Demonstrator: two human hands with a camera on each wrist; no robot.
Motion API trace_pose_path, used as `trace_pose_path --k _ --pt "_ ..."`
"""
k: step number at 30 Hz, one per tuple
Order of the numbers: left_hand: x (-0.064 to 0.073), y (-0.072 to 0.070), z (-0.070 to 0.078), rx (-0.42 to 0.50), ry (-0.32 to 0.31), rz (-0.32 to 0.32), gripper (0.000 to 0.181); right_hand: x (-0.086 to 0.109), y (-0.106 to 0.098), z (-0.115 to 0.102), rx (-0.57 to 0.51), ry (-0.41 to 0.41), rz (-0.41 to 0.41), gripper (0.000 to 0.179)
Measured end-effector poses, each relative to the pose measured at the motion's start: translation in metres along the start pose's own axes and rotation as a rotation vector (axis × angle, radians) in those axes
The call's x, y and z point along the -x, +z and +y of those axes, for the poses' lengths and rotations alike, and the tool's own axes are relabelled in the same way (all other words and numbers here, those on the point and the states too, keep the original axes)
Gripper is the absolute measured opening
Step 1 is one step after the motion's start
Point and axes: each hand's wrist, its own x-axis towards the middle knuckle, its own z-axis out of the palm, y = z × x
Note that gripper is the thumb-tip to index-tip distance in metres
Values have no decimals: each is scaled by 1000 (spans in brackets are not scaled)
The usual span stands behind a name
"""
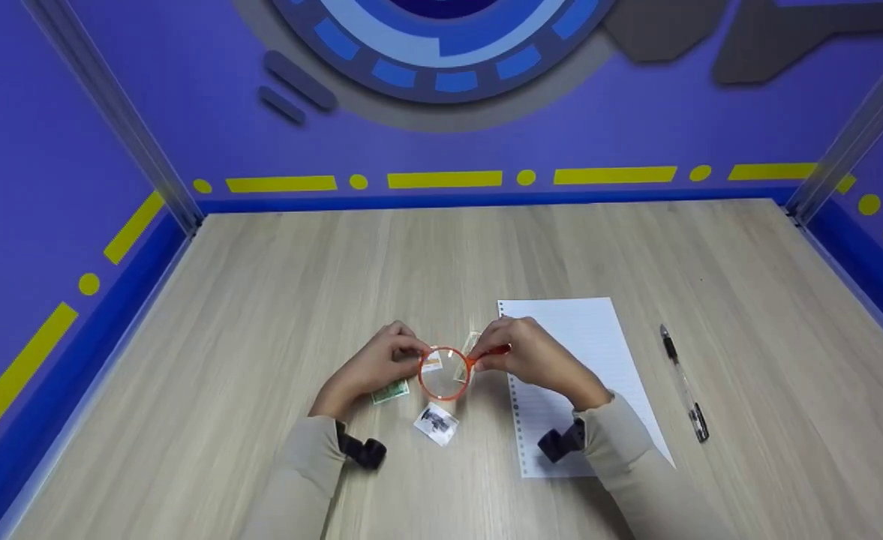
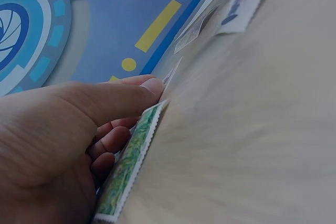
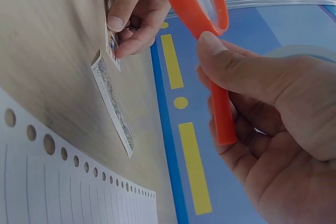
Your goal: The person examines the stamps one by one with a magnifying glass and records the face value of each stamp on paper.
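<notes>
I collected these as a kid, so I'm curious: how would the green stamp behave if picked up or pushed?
The green stamp looks paper-thin, so it is probably light and bends easily. Being flat, it would likely slide over the wood-grain table rather than roll. Its fine toothed edge might tear under rough pinching.

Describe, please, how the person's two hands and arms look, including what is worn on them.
The left hand and right hand are human and wear no gloves. The left sleeve and right sleeve are long, plain and light beige. At each wrist sits a small black device, the left one and the right one. No cables are visible.
</notes>
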Motion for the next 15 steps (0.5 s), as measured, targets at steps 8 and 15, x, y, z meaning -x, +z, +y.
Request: trace_pose_path --k 8,15 --pt "0 -1 1 -26 20 3 16 2 1 3 7 -25 3 9" --pt "1 0 -1 -27 28 7 15 1 -1 0 16 -5 -12 9"
